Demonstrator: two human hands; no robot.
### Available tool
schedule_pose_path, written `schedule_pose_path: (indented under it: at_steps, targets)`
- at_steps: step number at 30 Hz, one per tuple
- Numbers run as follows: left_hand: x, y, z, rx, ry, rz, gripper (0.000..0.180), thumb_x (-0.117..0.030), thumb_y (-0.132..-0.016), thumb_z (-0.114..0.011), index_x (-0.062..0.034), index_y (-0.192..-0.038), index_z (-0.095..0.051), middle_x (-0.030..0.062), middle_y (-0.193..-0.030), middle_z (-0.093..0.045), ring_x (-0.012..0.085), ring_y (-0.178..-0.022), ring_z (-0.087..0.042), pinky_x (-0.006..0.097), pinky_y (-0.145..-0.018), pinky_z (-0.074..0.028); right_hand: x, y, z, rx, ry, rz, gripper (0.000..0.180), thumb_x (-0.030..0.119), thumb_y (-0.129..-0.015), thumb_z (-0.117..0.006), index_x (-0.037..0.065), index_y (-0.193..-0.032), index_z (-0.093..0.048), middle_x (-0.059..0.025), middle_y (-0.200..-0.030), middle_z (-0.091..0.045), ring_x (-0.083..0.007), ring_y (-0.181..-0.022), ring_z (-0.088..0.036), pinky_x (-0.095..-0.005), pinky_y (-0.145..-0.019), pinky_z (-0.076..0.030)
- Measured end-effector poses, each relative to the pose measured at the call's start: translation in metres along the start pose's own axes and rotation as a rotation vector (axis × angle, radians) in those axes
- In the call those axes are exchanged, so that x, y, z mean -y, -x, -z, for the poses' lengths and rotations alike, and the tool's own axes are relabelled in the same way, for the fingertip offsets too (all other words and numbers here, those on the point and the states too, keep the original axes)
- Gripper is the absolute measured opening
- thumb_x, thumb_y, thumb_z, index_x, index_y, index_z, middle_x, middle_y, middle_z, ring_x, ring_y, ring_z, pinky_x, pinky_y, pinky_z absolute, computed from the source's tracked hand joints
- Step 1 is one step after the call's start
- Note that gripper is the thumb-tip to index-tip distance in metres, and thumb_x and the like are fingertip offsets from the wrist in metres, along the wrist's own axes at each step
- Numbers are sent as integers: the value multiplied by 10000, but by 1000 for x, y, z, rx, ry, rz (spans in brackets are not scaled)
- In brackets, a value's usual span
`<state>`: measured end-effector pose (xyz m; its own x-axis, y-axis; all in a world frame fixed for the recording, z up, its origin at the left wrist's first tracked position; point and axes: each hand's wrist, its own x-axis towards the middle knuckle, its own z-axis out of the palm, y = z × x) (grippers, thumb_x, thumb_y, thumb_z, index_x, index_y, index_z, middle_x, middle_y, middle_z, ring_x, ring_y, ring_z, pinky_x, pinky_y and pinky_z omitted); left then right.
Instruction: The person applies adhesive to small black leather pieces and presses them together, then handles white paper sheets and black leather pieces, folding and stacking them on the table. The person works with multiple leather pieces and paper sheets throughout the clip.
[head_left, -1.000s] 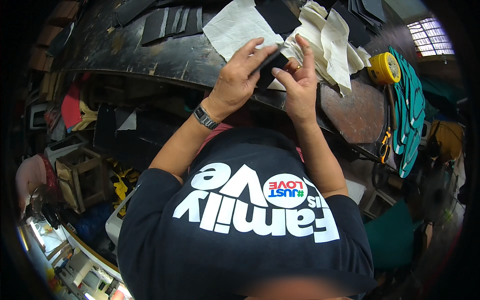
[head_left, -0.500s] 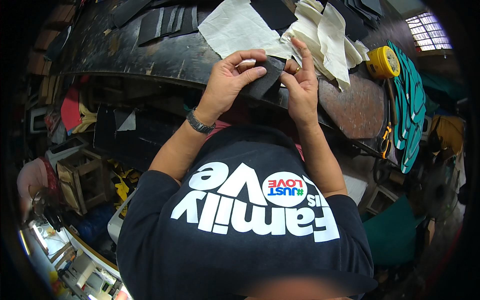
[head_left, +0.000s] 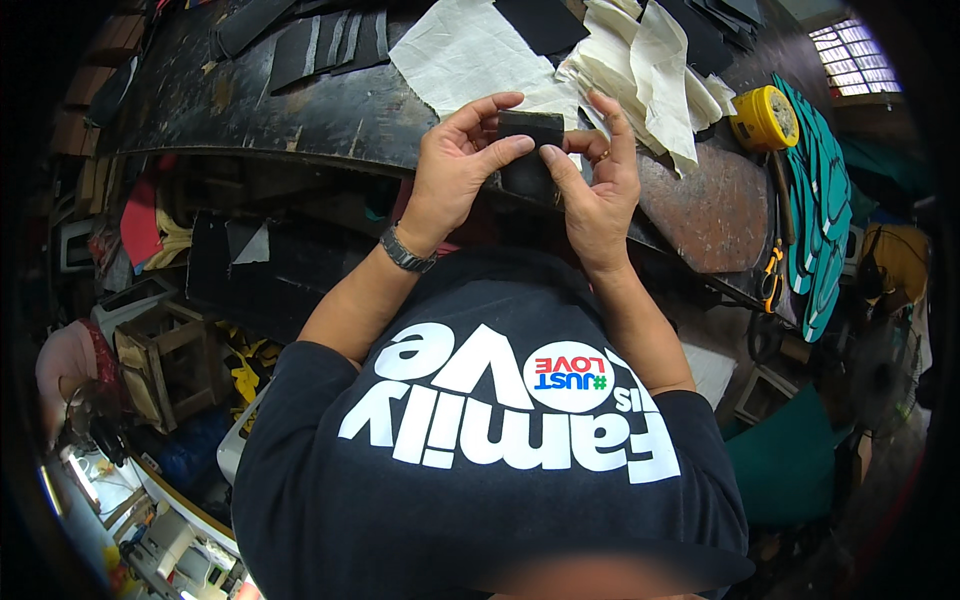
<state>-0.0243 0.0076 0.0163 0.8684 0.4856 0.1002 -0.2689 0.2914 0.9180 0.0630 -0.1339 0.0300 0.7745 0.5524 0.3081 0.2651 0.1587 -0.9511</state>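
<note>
Both hands have drawn the small black rectangular piece of material (head_left: 530, 150) back from the cream cloth to the dark worn surface's (head_left: 330, 110) near edge, left hand (head_left: 455, 165) and right hand (head_left: 598, 185) pinching it upright between fingertips for closer handling.
</note>
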Motion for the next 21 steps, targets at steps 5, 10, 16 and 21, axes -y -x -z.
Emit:
schedule_pose_path:
  at_steps: [5,10,16,21]
  targets:
    - [0,2,2,-23,127,76,369,13,-913,-730,17,-1275,-660,80,-1116,-709,117,-982,-669,249,-897,-557,-3,1,2,15,-34,0,698,-14,-869,-724,39,-1495,-418,-62,-941,-667,-106,-874,-627,-259,-897,-490]
    - [0,1,2,-33,203,106,241,-32,-933,-726,16,-1169,-725,79,-1055,-741,110,-932,-683,239,-875,-553,-6,-1,0,-10,3,64,739,-15,-860,-740,53,-1510,-395,-72,-1044,-650,-108,-900,-616,-275,-901,-505]
    - [2,5,1,-28,133,63,197,-26,-913,-735,-8,-1108,-761,56,-1053,-744,110,-955,-676,238,-849,-542,2,2,-4,143,-476,-228,812,-57,-870,-727,77,-1559,-320,-117,-1211,-648,-149,-1116,-625,-310,-983,-514]
    - [4,6,-2,-24,-128,-53,209,-32,-883,-762,-41,-1091,-781,47,-1020,-748,99,-983,-653,250,-805,-519,4,2,2,90,-402,-256,752,-84,-878,-664,51,-1550,-355,-90,-1030,-704,-112,-965,-660,-251,-885,-523]
